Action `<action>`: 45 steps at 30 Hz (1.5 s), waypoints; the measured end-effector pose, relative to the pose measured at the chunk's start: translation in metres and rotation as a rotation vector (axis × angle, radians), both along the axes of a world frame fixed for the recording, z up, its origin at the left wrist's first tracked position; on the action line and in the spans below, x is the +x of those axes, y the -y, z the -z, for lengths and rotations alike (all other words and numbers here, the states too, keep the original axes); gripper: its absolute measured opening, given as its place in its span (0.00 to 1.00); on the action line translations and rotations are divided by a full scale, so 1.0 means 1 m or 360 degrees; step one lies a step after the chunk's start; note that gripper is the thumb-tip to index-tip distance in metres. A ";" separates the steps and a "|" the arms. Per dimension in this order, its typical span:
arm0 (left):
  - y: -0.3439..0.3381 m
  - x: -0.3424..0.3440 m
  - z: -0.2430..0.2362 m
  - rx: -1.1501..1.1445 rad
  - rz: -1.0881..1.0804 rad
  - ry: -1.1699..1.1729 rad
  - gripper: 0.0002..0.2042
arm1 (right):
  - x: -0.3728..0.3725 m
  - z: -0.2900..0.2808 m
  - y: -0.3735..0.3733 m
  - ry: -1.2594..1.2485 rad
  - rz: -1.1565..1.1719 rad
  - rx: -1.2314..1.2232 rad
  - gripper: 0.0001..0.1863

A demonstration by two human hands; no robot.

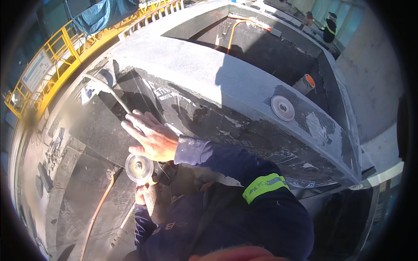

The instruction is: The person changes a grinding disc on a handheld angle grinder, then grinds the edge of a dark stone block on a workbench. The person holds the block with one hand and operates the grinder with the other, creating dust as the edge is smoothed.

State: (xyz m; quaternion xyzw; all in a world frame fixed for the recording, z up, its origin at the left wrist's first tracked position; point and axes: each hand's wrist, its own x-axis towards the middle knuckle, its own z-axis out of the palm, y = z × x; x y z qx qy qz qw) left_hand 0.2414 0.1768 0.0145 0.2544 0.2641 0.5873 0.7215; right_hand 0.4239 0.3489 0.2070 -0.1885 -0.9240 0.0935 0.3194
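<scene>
My right hand (pixel 152 135) reaches across to the left with its fingers around a pale cable (pixel 109 90). The cable runs from the hand up towards the corner of the concrete wall. Just below this hand is an angle grinder with a round, pale disc (pixel 139 168) facing up. My left hand (pixel 140 194) is closed on the grinder's body under the disc; part of it is hidden behind the tool. A second round disc (pixel 283 108) lies flat on top of the concrete ledge (pixel 196 65), away from both hands.
Behind the ledge is a sunken pit (pixel 278 48) with an orange hose and an orange-ended pipe (pixel 305 84). Another orange hose (pixel 98 213) crosses the dark surface at lower left. A yellow railing (pixel 65 52) stands at upper left. A person (pixel 329 28) is at far right.
</scene>
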 end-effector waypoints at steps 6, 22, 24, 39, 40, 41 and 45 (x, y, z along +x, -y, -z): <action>0.009 0.008 0.001 -0.0106 -0.0232 0.0233 0.25 | 0.024 -0.016 -0.013 -0.0353 0.0119 0.0089 0.33; 0.012 0.007 0.004 -0.0135 -0.0167 0.0146 0.30 | 0.002 0.069 0.039 0.0419 -0.0252 0.0021 0.26; 0.012 0.006 0.002 -0.0145 -0.0120 0.0224 0.31 | 0.004 0.082 0.038 0.0403 -0.0279 0.0011 0.25; 0.016 0.001 0.002 -0.0098 -0.0038 0.0151 0.29 | 0.020 0.024 0.049 0.0061 -0.0112 0.0231 0.25; 0.015 0.002 0.002 -0.0084 -0.0015 0.0089 0.29 | 0.021 0.032 0.049 0.0098 -0.0053 0.0180 0.25; 0.015 0.001 0.002 -0.0098 -0.0011 0.0085 0.28 | 0.022 0.040 0.049 0.0023 -0.0083 0.0169 0.25; 0.008 -0.001 0.013 -0.0211 0.0080 -0.0020 0.33 | 0.027 0.064 0.046 -0.0175 -0.0140 0.0027 0.26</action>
